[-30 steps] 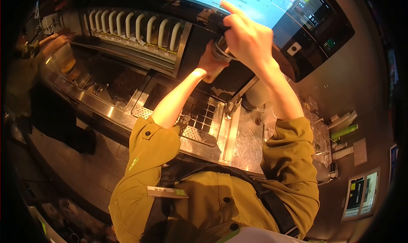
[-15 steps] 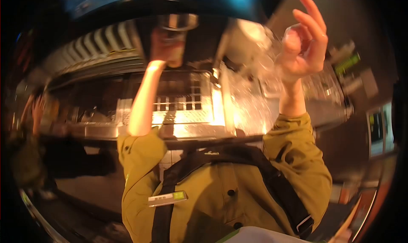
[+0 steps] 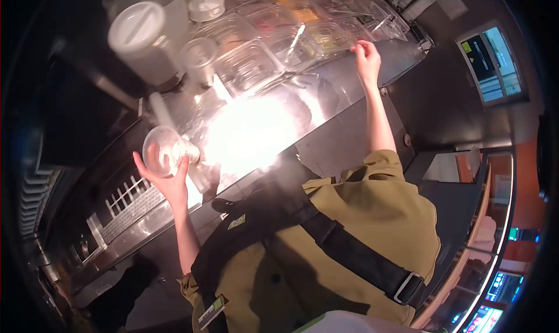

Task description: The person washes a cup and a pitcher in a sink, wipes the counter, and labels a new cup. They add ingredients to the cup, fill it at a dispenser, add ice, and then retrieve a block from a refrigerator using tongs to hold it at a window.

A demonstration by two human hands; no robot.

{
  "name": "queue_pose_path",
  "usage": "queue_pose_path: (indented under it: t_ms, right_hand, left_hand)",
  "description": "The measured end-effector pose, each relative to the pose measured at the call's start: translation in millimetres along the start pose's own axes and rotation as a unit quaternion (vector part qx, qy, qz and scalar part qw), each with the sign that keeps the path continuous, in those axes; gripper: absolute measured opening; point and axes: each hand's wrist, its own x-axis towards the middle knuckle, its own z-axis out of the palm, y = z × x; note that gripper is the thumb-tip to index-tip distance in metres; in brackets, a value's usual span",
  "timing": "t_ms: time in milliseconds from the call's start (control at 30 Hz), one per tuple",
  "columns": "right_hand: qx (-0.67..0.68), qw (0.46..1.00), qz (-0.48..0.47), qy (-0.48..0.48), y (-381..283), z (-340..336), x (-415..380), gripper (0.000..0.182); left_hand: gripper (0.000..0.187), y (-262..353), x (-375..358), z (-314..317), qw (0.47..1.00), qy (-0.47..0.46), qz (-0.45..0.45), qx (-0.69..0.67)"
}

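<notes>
A clear plastic cup point(image 3: 152, 149) sits in my left hand point(image 3: 170, 183), with fingers and thumb wrapped around its side. The hand is over the left part of the metal counter, beside a pale cylindrical object point(image 3: 161, 111). Out to the right, my right hand point(image 3: 368, 64) hovers by the front edge of the clear lidded containers point(image 3: 285, 47). Its fingers are curled together, and whatever they may hold is too small to make out. Some of the containers show orange, red or green contents.
A large white lidded jug point(image 3: 140, 39) and a smaller translucent tub point(image 3: 200, 56) stand at the back left. Strong glare covers the middle of the metal counter point(image 3: 326, 108). A slotted metal drain grid point(image 3: 129, 202) lies at the lower left. A screen point(image 3: 495, 62) hangs at right.
The view has swung right towards the containers. The cup in my left hand has come lower and nearer the counter. My right hand, earlier raised with fingers apart, is now lower with fingers curled.
</notes>
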Motion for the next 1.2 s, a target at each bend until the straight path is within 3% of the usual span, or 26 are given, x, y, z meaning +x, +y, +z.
queue_pose_path:
  t_ms: [33, 167, 300, 367, 467, 567, 700, 800, 900, 1000, 1033, 1067, 1100, 1133, 1200]
  right_hand:
    - [-0.117, 0.992, 0.002, -0.049, 29.5, 1.0, 20.1, 0.026]
    - [-0.277, 0.927, -0.173, -0.187, 112.2, 31.3, 92.4, 0.021]
    - [-0.097, 0.863, -0.371, -0.329, 114.9, 91.1, 88.5, 0.018]
    - [-0.07, 0.821, -0.398, -0.403, 93.2, 120.7, 87.9, 0.016]
    - [-0.069, 0.74, -0.522, -0.418, 97.7, 181.2, 96.1, 0.015]
    - [-0.059, 0.671, -0.575, -0.465, 97.8, 197.3, 93.3, 0.018]
    - [-0.071, 0.582, -0.576, -0.569, 97.9, 202.4, 112.7, 0.022]
    - [0.06, 0.57, -0.594, -0.564, 106.0, 193.8, 133.3, 0.025]
    - [0.232, 0.557, -0.507, -0.616, 107.5, 191.2, 137.5, 0.027]
    - [0.223, 0.581, -0.348, -0.701, 55.1, 163.6, 147.5, 0.029]
    - [0.236, 0.614, -0.316, -0.684, 41.9, 164.1, 158.0, 0.029]
    - [0.249, 0.646, -0.282, -0.664, 36.0, 170.3, 164.3, 0.029]
    - [0.198, 0.679, -0.378, -0.597, 43.9, 192.4, 174.1, 0.027]
    - [0.142, 0.701, -0.469, -0.518, 54.1, 218.4, 189.5, 0.025]
    - [-0.093, 0.7, -0.463, -0.535, 64.4, 242.9, 214.1, 0.031]
  left_hand:
    - [0.096, -5.7, -6.1, 23.3, 1.0, 0.027, 0.009, 0.01]
    - [0.1, -25.1, -18.9, 104.6, 0.986, 0.161, 0.004, 0.053]
    - [0.104, -27.8, -19.0, 142.8, 0.958, 0.223, -0.02, 0.181]
    - [0.104, -29.2, -18.1, 152.4, 0.916, 0.272, -0.042, 0.293]
    - [0.095, -21.6, -56.5, 173.8, 0.892, 0.336, -0.076, 0.292]
    - [0.07, -15.7, -93.5, 220.9, 0.898, 0.294, 0.045, 0.323]
    - [0.04, 0.1, -47.3, 299.0, 0.945, 0.205, 0.045, 0.251]
    - [0.026, -20.6, 13.3, 323.2, 0.968, 0.204, 0.027, 0.147]
    - [0.02, -41.5, 55.9, 336.6, 0.97, 0.171, 0.004, 0.174]
    - [0.014, -68.6, 83.9, 357.3, 0.96, 0.115, -0.001, 0.256]
    - [0.015, -78.8, 92.6, 364.3, 0.923, 0.064, 0.018, 0.379]
    - [0.019, -81.5, 97.9, 373.5, 0.936, 0.021, 0.036, 0.349]
    - [0.023, -89.5, 104.9, 383.1, 0.93, -0.026, -0.015, 0.367]
    - [0.029, -101.4, 111.7, 386.6, 0.849, -0.114, 0.081, 0.509]
    - [0.033, -95.4, 128.9, 405.1, 0.795, -0.165, 0.12, 0.571]
